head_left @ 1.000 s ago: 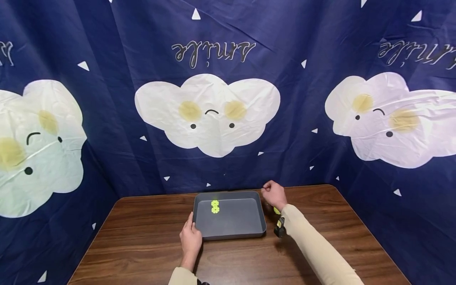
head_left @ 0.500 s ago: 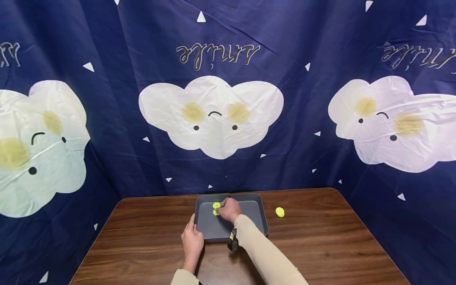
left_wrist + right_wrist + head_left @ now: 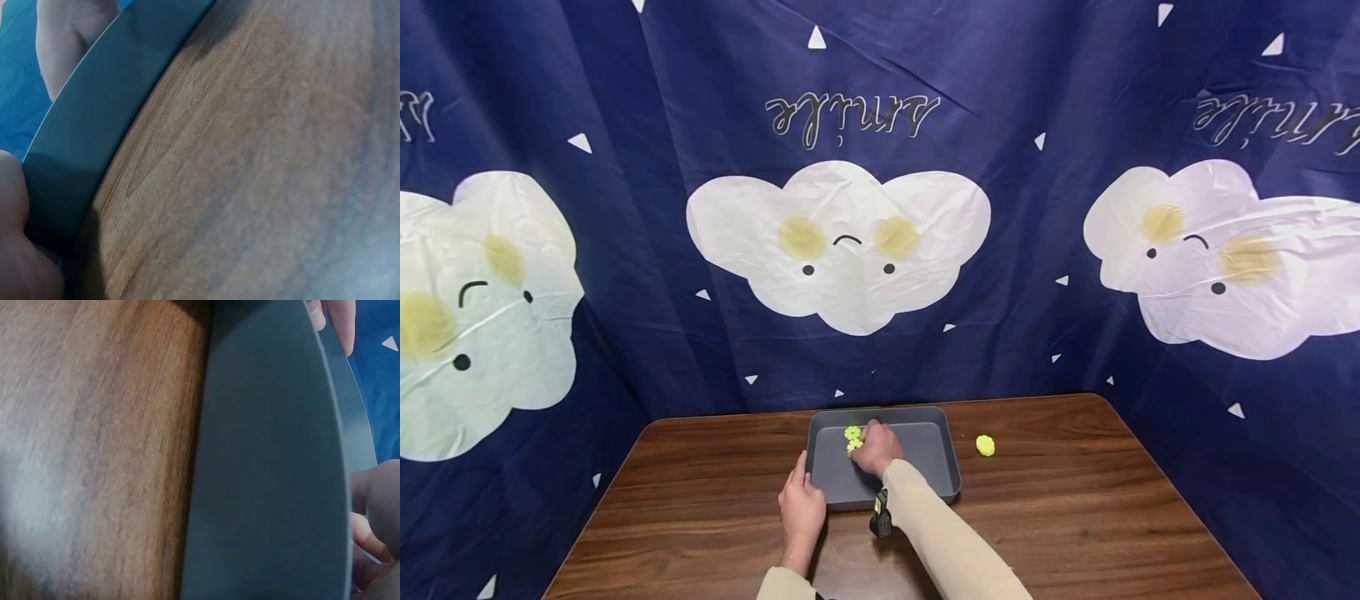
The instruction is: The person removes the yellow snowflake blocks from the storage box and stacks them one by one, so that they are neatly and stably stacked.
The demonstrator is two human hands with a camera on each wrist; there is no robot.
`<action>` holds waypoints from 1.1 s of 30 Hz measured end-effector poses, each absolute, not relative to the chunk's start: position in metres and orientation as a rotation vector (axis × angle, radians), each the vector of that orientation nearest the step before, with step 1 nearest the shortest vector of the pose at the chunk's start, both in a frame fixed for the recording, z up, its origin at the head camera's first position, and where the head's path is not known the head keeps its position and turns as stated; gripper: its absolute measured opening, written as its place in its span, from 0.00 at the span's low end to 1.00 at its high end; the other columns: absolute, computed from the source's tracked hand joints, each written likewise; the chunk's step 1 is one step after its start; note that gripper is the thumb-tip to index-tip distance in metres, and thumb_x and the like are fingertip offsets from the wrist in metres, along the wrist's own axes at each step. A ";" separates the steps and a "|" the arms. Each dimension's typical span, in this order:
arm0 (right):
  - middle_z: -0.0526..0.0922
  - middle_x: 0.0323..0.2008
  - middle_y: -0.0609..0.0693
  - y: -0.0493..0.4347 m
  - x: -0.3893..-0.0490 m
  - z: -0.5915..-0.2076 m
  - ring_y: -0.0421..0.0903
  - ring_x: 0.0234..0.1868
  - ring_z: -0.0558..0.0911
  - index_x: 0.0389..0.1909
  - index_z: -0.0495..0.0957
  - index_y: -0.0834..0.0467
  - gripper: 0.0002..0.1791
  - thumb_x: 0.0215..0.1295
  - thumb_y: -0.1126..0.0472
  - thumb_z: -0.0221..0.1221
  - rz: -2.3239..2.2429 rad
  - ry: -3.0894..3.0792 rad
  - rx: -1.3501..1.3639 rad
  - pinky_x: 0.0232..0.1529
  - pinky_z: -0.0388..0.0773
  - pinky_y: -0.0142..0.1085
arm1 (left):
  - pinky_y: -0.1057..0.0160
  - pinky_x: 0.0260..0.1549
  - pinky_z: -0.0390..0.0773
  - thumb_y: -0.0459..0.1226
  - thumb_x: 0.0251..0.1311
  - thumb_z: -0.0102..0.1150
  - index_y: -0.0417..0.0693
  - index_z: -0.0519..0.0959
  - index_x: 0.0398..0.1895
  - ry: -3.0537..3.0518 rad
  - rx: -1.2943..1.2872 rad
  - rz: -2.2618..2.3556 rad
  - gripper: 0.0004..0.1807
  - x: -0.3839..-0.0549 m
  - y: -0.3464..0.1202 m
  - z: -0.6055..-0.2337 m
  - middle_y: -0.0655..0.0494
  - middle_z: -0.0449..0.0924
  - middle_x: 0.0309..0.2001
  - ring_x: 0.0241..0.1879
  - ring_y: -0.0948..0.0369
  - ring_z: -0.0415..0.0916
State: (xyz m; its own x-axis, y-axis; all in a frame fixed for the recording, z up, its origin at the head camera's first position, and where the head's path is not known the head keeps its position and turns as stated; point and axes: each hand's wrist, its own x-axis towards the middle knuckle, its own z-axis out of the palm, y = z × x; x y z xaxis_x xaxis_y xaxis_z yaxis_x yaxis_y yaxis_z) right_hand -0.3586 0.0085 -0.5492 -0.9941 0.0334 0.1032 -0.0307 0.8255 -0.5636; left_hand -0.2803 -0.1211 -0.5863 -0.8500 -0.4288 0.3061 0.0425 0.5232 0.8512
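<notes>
A dark grey rectangular tray point(image 3: 921, 440) stands on the table. My left hand point(image 3: 802, 510) holds its left side near the front corner; in the right wrist view, left-hand fingers point(image 3: 342, 322) show on either side of the rim. Inside the tray, my right hand point(image 3: 878, 448) reaches to the left half, fingers curled. Two bright yellow-green flower-shaped discs lie there: a far disc point(image 3: 852, 432) and a nearer disc point(image 3: 854, 446) at the right fingertips. The right thumb and finger seem to pinch the nearer one; the hand partly covers it.
More yellow-green discs lie in a small pile point(image 3: 985, 446) on the wooden table point(image 3: 1075, 500), right of the tray. A dark blue curtain point(image 3: 865, 367) with cloud prints hangs behind the table and along both sides.
My right hand has moved left from beside the tray's right edge to the discs inside, uncovering the pile on the right. Over the last half second it shifts slightly. My left hand stays put.
</notes>
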 end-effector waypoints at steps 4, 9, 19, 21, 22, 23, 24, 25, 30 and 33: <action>0.82 0.30 0.49 0.010 -0.358 -0.551 0.48 0.35 0.83 0.31 0.77 0.53 0.19 0.46 0.55 0.78 0.971 -2.884 -0.012 0.36 0.80 0.40 | 0.37 0.58 0.76 0.21 0.66 0.46 0.33 0.74 0.66 -2.283 0.317 -1.299 0.25 -0.280 -0.121 -0.586 0.28 0.79 0.57 0.59 0.34 0.77; 0.82 0.29 0.48 0.015 -0.358 -0.552 0.48 0.34 0.82 0.29 0.77 0.54 0.10 0.55 0.61 0.71 1.070 -2.837 0.021 0.38 0.81 0.41 | 0.37 0.59 0.75 0.21 0.66 0.46 0.33 0.74 0.66 -2.281 0.319 -1.303 0.25 -0.280 -0.121 -0.587 0.29 0.79 0.58 0.59 0.35 0.76; 0.83 0.28 0.46 0.022 -0.363 -0.554 0.45 0.33 0.81 0.28 0.81 0.55 0.03 0.60 0.64 0.65 1.190 -2.813 0.072 0.40 0.80 0.39 | 0.38 0.59 0.75 0.21 0.67 0.45 0.32 0.73 0.66 -2.287 0.322 -1.309 0.25 -0.281 -0.122 -0.587 0.28 0.78 0.58 0.59 0.35 0.76; 0.85 0.29 0.47 0.025 -0.364 -0.554 0.47 0.34 0.82 0.29 0.82 0.56 0.02 0.60 0.64 0.66 1.219 -2.794 0.104 0.41 0.81 0.39 | 0.37 0.59 0.75 0.21 0.67 0.45 0.32 0.73 0.66 -2.288 0.321 -1.310 0.25 -0.281 -0.122 -0.587 0.28 0.78 0.57 0.59 0.35 0.76; 0.86 0.29 0.48 0.027 -0.364 -0.552 0.47 0.35 0.83 0.30 0.83 0.57 0.01 0.60 0.64 0.66 1.236 -2.783 0.126 0.41 0.82 0.39 | 0.37 0.59 0.75 0.21 0.67 0.45 0.32 0.73 0.66 -2.288 0.324 -1.310 0.25 -0.281 -0.122 -0.587 0.28 0.78 0.57 0.59 0.34 0.76; 0.87 0.30 0.49 0.030 -0.365 -0.550 0.48 0.36 0.84 0.31 0.84 0.58 0.01 0.60 0.64 0.66 1.248 -2.774 0.145 0.41 0.82 0.40 | 0.37 0.59 0.75 0.21 0.67 0.45 0.32 0.73 0.66 -2.288 0.325 -1.310 0.25 -0.281 -0.122 -0.587 0.28 0.78 0.57 0.59 0.34 0.76; 0.87 0.31 0.49 0.033 -0.366 -0.548 0.48 0.36 0.84 0.32 0.85 0.58 0.01 0.61 0.65 0.65 1.261 -2.765 0.165 0.41 0.82 0.40 | 0.37 0.59 0.75 0.21 0.67 0.45 0.32 0.73 0.67 -2.290 0.327 -1.310 0.25 -0.281 -0.122 -0.587 0.28 0.78 0.57 0.59 0.34 0.76; 0.88 0.31 0.49 0.037 -0.366 -0.545 0.47 0.36 0.84 0.33 0.86 0.58 0.02 0.62 0.65 0.65 1.265 -2.764 0.178 0.41 0.82 0.39 | 0.37 0.59 0.75 0.21 0.67 0.45 0.32 0.73 0.67 -2.291 0.325 -1.310 0.25 -0.281 -0.122 -0.587 0.28 0.78 0.57 0.59 0.34 0.76; 0.88 0.32 0.48 0.066 -0.372 -0.519 0.42 0.32 0.81 0.36 0.87 0.56 0.05 0.66 0.64 0.62 1.268 -2.776 0.176 0.37 0.80 0.36 | 0.38 0.60 0.75 0.21 0.67 0.45 0.33 0.73 0.67 -2.296 0.324 -1.314 0.25 -0.281 -0.122 -0.586 0.29 0.78 0.58 0.60 0.34 0.76; 0.87 0.33 0.48 0.089 -0.375 -0.501 0.41 0.31 0.79 0.36 0.87 0.57 0.05 0.66 0.64 0.62 1.244 -2.767 0.167 0.37 0.79 0.35 | 0.38 0.60 0.75 0.21 0.67 0.45 0.32 0.72 0.67 -2.295 0.319 -1.319 0.25 -0.282 -0.122 -0.586 0.29 0.78 0.59 0.60 0.35 0.76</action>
State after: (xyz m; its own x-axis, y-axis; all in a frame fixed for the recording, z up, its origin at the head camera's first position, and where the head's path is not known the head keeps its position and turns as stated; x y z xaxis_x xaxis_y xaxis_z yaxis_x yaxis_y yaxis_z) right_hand -0.3752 0.0893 -0.5012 -0.9887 -0.0580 0.1386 -0.1421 0.6594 -0.7382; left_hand -0.2821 -0.1223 -0.5858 -0.8621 -0.4210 0.2820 0.0319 0.5104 0.8594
